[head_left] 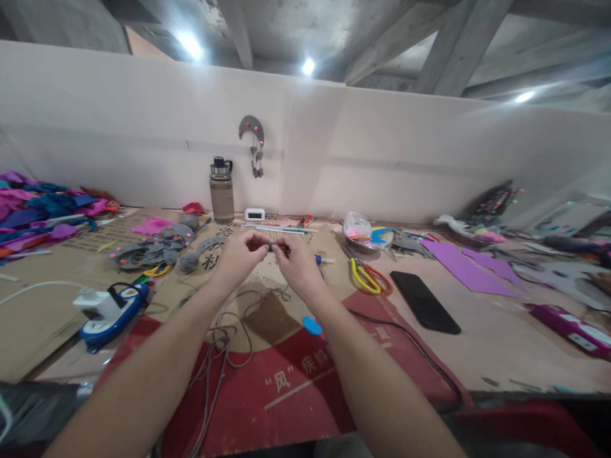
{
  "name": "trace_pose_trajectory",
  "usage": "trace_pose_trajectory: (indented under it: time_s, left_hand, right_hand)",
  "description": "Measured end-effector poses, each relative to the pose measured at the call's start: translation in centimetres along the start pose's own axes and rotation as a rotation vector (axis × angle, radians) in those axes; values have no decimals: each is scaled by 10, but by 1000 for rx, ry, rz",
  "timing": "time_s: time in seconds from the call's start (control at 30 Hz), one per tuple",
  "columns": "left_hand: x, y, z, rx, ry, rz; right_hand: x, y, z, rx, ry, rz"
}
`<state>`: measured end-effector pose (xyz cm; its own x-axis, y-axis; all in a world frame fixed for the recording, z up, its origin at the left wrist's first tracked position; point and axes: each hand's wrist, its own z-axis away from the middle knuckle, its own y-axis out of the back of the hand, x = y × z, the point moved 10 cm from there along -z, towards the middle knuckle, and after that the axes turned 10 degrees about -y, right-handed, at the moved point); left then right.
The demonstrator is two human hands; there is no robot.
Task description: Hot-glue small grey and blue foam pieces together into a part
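Observation:
My left hand (240, 256) and my right hand (296, 259) meet above the middle of the table, fingers pinched together on a small grey piece (272, 245) held between them. Grey cord (224, 343) trails in loops on the red and brown cardboard (286, 381) below my forearms; I cannot tell whether it joins the piece. A small blue round bit (312, 326) lies under my right wrist. Grey felt shapes with pink dots (153, 249) and a grey yarn ball (189, 261) lie to the left of my hands.
A blue and white glue gun (111, 310) lies at the left. Yellow scissors (363, 276) and a black phone (424, 301) lie at the right, purple felt (465, 267) beyond. A water bottle (222, 189) stands by the white wall. Coloured fabric (42, 210) piles at far left.

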<state>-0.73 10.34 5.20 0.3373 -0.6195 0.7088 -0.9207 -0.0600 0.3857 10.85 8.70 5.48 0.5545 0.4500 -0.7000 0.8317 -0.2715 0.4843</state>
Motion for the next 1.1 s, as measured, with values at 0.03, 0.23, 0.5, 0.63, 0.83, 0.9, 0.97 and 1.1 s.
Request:
trace_pose_trajectory:
  time_s: [0.03,0.23,0.5,0.63,0.83,0.9,0.97,1.1]
  left_hand:
    - [-1,-3,0,-17,19,46]
    - [-8,-17,4,-116,159,311]
    - [-7,-11,3,-83,140,197]
    - [-17,-2,4,30,162,252]
    - [-31,0,5,143,227,397]
    - [-34,0,6,174,254,441]
    - [-36,0,7,192,275,475]
    - [-34,-3,7,189,295,534]
  right_hand:
    - [0,2,-1,12,4,15]
    - [4,6,-5,-2,0,81]
    - [-2,2,-2,-5,20,71]
    - [-5,3,1,24,-3,19]
    - [-10,8,6,88,-27,-72]
    - [-12,9,7,96,-15,-69]
    - [-16,7,8,82,11,-44]
    - [-13,7,8,89,-11,-49]
